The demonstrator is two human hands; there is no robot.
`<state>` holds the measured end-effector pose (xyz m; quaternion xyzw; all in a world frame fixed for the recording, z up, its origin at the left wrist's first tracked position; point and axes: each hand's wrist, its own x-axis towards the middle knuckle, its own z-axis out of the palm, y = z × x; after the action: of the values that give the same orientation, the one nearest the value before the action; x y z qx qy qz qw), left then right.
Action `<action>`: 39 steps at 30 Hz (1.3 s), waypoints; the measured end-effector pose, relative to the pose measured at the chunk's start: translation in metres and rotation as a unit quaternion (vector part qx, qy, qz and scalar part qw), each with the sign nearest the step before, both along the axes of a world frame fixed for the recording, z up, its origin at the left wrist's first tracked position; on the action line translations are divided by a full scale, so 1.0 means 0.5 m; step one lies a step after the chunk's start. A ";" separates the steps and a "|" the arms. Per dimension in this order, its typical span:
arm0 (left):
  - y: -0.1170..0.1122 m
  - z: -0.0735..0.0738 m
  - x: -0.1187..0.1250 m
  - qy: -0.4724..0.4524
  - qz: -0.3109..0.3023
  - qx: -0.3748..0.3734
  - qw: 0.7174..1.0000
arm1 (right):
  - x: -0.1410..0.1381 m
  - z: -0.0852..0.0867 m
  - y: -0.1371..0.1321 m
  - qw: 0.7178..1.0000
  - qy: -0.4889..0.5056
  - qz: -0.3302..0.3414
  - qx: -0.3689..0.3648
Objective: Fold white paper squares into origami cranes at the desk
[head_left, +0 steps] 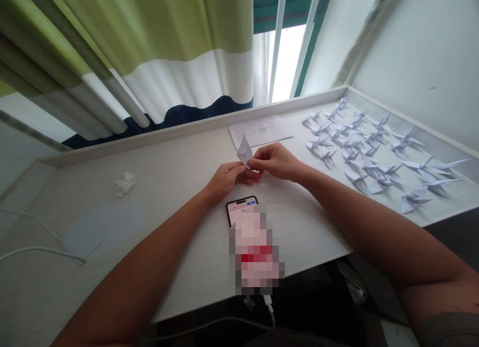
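Observation:
A small piece of white paper folded into a pointed kite shape (244, 151) stands upright between my hands, its tip towards the window. My left hand (229, 179) pinches its lower end from the left. From the right, the thumb and fingers of my right hand (275, 161) close on the same lower end. The finest folds at the bottom are hidden by my fingertips. Just below my hands lies a phone (242, 207), its screen lit and mostly blurred out.
Many folded paper cranes (368, 147) spread over the right of the white desk (187, 172). Behind my hands lies a written sheet (260, 131). At left are crumpled tissue (125, 184), pale paper sheets (101, 227) and a white cable (41, 249). A raised rim (194, 120) borders the back.

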<state>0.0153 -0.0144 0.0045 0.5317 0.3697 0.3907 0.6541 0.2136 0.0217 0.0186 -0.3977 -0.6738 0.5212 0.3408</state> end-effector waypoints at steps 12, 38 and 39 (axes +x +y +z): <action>0.005 -0.006 -0.020 0.029 -0.055 0.030 0.998 | 0.006 0.007 0.000 0.994 0.086 0.044 -0.057; -0.007 0.004 0.008 0.099 -0.014 0.047 0.994 | -0.013 -0.009 -0.005 0.992 0.119 -0.023 0.037; -0.007 0.004 0.007 0.099 -0.018 0.048 0.994 | -0.012 -0.008 -0.005 0.992 0.119 -0.023 0.034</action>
<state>0.0188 -0.0178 0.0064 0.6050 0.4041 0.3418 0.5948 0.2076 0.0194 0.0146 -0.3364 -0.6367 0.5333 0.4439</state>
